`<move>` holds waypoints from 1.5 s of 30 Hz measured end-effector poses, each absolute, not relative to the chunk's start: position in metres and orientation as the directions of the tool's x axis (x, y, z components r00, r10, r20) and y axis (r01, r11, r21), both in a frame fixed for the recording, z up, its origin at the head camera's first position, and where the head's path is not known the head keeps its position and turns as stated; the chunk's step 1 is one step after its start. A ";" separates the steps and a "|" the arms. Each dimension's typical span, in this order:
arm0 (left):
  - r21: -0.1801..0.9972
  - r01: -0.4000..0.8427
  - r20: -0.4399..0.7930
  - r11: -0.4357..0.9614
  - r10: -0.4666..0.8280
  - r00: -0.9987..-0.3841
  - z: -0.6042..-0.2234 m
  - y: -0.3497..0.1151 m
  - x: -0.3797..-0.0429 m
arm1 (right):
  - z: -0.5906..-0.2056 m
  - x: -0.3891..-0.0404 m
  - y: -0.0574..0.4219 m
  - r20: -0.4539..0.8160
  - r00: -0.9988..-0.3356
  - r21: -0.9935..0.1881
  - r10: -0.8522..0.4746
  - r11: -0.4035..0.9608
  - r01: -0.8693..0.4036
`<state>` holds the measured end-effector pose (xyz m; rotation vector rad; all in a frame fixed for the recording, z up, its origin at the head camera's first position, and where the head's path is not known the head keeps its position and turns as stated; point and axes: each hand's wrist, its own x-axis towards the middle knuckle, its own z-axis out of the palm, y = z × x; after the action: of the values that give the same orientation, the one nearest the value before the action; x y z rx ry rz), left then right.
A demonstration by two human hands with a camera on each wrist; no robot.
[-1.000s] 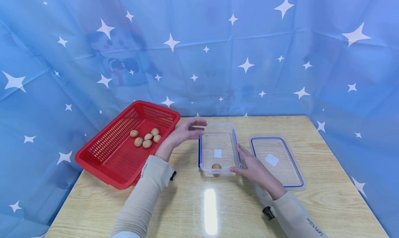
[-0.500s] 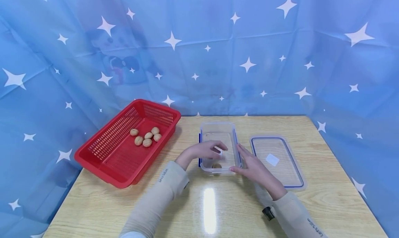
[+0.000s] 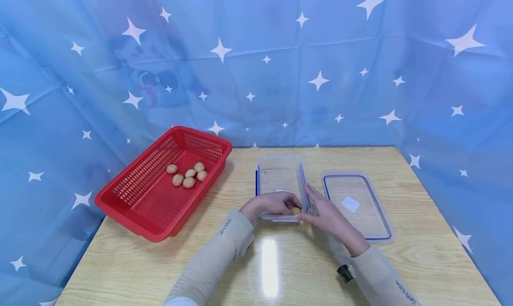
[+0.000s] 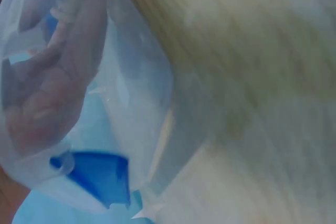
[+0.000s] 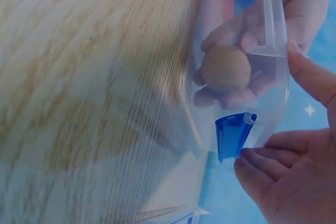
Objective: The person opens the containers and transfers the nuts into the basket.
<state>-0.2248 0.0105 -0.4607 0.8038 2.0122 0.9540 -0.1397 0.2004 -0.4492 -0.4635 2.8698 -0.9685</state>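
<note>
My left hand (image 3: pixel 276 202) reaches into a clear plastic food container (image 3: pixel 280 179), with its fingers curled round a walnut (image 3: pixel 295 210) at the near right corner. Through the container's wall, the right wrist view shows the walnut (image 5: pixel 226 69) low down among those fingers. The left hand (image 4: pixel 55 77) is blurred behind the plastic in its own wrist view. Gripping the container's near right corner, my right hand (image 3: pixel 324 210) has its thumb at the near rim and its fingers along the right side. A blue clip (image 5: pixel 233 135) hangs near its fingertips.
A red slotted basket (image 3: pixel 154 214) with several walnuts (image 3: pixel 189 182) stands on the left of the wooden table (image 3: pixel 312 270). The container's lid (image 3: pixel 348 185), edged with a blue seal, lies to the right, beside the right forearm. A blue starry curtain (image 3: pixel 256 74) hangs behind.
My left hand has moved from above the container's left rim down to its near end and taken hold of the walnut, which has shifted right. The right hand has stayed at the corner.
</note>
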 end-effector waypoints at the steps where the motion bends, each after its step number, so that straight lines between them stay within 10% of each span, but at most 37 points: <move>1: 0.836 0.191 -0.359 0.514 0.777 -0.518 -0.462 0.011 -0.225 | -0.449 -0.140 0.200 0.024 -0.951 -0.602 -0.309 0.755 -0.261; 26: 0.912 0.056 -0.282 0.407 0.720 -0.635 -0.452 0.007 -0.233 | -0.448 -0.140 0.200 -0.006 -0.951 -0.611 -0.309 0.754 -0.241; 45: 0.942 0.082 -0.062 0.326 0.408 -0.911 -0.344 -0.089 -0.271 | -0.451 -0.141 0.199 0.011 -0.951 -0.609 -0.309 0.752 -0.251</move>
<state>-0.2713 -0.0886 -0.3437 0.4403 2.3067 1.6134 -0.1408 0.1992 -0.4507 -0.4571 2.8559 -0.9724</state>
